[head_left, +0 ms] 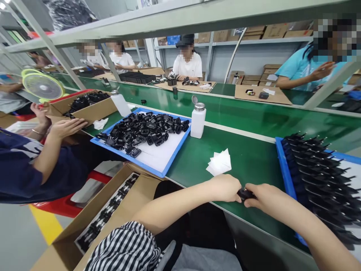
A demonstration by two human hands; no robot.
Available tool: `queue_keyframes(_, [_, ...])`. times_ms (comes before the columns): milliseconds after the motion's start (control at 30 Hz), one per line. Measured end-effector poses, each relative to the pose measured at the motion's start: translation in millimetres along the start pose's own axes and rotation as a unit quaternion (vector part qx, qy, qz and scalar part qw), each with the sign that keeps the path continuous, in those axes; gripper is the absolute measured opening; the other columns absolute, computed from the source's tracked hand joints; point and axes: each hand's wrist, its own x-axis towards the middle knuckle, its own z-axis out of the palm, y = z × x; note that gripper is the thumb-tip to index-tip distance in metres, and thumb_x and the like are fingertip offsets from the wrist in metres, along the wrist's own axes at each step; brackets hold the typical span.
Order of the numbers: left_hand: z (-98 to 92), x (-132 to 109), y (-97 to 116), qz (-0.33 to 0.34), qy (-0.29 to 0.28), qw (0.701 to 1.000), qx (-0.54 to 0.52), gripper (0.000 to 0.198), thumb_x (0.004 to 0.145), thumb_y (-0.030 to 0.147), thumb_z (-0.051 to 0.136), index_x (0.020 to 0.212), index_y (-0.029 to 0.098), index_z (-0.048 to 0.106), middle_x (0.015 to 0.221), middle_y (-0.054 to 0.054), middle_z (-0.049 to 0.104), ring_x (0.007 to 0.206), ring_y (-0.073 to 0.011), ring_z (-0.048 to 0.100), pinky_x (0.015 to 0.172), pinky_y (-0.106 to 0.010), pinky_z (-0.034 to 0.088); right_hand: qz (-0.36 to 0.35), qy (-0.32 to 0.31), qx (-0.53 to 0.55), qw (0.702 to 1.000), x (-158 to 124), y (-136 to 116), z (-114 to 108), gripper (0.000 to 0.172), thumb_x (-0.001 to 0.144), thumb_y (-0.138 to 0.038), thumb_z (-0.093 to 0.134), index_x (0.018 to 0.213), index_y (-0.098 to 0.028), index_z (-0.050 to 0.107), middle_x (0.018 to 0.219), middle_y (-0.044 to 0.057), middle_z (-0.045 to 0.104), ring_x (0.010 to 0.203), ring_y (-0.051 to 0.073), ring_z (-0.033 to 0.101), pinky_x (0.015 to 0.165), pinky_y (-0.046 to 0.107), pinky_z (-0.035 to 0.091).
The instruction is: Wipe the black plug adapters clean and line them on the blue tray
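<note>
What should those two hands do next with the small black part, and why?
Probably the right hand should carry the small black part over to the blue tray beside it. The left hand also pinches it at the edge of the table, and that tray holds black parts in rows.

No writing, label or number can be read. The cardboard boxes (275,31) on the shelf (293,39) beyond the bench (248,158) are too far off and too blurred to show any print. The white bottle (197,121) on the bench shows a plain side. The black part (246,194), gripped by the left hand (225,187) and the right hand (261,195) at the bench's near edge, is too small to tell.
</note>
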Motion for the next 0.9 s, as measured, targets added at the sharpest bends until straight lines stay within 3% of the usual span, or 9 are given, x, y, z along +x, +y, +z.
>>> queue_keyframes(133, [-11.1,5.8,14.5,-0.039,-0.04,0.998,0.023,0.024,0.07,0.027,0.053,0.084,0.009,0.059,0.068,-0.01,0.061,0.069,-0.0205,0.058,0.055,-0.025,0.042,0.02,0.005,0.06,0.998,-1.3,2.2,7.2,0.003,0.063,-0.02,0.053,0.063,-0.021,0.055,0.061,0.001,0.06,0.057,0.019,0.055,0.047,0.024,0.035])
queue_keyframes(267, [-22.7,11.3,22.7,-0.064,-0.088,0.994,0.027,0.024,0.066,0.021,0.058,0.085,0.007,0.059,0.065,-0.01,0.061,0.066,-0.0217,0.058,0.055,-0.026,0.043,0.021,0.039,0.184,0.982,-2.7,10.4,14.0,0.008,0.062,-0.02,0.053,0.068,-0.021,0.058,0.065,0.0,0.062,0.063,0.019,0.056,0.054,0.025,0.039])
queue_keyframes(333, [-19.7,9.4,19.4,-0.054,-0.07,0.996,0.018,0.024,0.065,0.023,0.059,0.082,0.006,0.061,0.066,-0.011,0.061,0.066,-0.0221,0.058,0.056,-0.027,0.043,0.004,0.055,0.256,0.965,-2.8,15.7,19.0,0.008,0.06,-0.023,0.055,0.067,-0.02,0.057,0.064,-0.001,0.061,0.063,0.017,0.055,0.056,0.025,0.04])
queue_keyframes(433, [-3.0,3.1,7.6,-0.011,0.031,0.998,-0.054,0.022,0.066,0.027,0.056,0.079,0.009,0.061,0.07,-0.008,0.062,0.068,-0.02,0.057,0.057,-0.025,0.041,-0.017,0.079,0.337,0.938,-3.7,21.7,29.6,0.011,0.059,-0.029,0.057,0.064,-0.019,0.055,0.06,-0.002,0.058,0.061,0.016,0.053,0.055,0.024,0.039])
queue_keyframes(500, [9.8,0.3,-1.1,0.013,0.106,0.983,-0.149,0.022,0.067,0.029,0.054,0.082,0.015,0.061,0.074,-0.003,0.062,0.069,-0.0163,0.056,0.058,-0.022,0.04,-0.022,0.114,0.375,0.92,-5.7,23.0,37.5,0.014,0.061,-0.03,0.056,0.068,-0.018,0.056,0.061,-0.002,0.057,0.061,0.015,0.053,0.054,0.023,0.039])
queue_keyframes(567, [18.3,0.0,-7.1,0.007,0.14,0.964,-0.227,0.023,0.067,0.029,0.052,0.087,0.019,0.059,0.075,0.001,0.062,0.067,-0.0132,0.055,0.057,-0.02,0.04,-0.019,0.156,0.4,0.903,-8.4,21.7,44.9,0.018,0.062,-0.03,0.056,0.076,-0.018,0.055,0.063,-0.002,0.056,0.06,0.014,0.052,0.055,0.023,0.039])
queue_keyframes(700, [18.2,4.6,-7.6,-0.015,0.124,0.957,-0.263,0.023,0.065,0.026,0.052,0.086,0.019,0.06,0.076,0.001,0.062,0.062,-0.0118,0.054,0.057,-0.021,0.04,0.011,0.223,0.416,0.882,-11.8,15.0,57.8,0.017,0.064,-0.03,0.057,0.076,-0.019,0.054,0.062,-0.003,0.056,0.058,0.013,0.051,0.056,0.023,0.039])
queue_keyframes(833, [9.8,9.4,-1.8,-0.025,0.086,0.974,-0.209,0.024,0.064,0.03,0.053,0.082,0.016,0.061,0.076,-0.003,0.059,0.064,-0.0146,0.054,0.058,-0.023,0.04,0.03,0.272,0.453,0.849,-12.3,10.6,66.1,0.01,0.065,-0.028,0.057,0.069,-0.018,0.054,0.067,-0.002,0.057,0.063,0.012,0.051,0.058,0.022,0.039])
queue_keyframes(900, [8.4,10.2,-0.1,-0.027,0.084,0.979,-0.185,0.025,0.063,0.032,0.054,0.08,0.015,0.061,0.079,-0.004,0.056,0.065,-0.0152,0.054,0.058,-0.024,0.04,0.039,0.281,0.444,0.85,-12.4,10.6,66.4,0.009,0.066,-0.026,0.056,0.071,-0.018,0.055,0.063,-0.003,0.055,0.059,0.012,0.05,0.055,0.021,0.038])
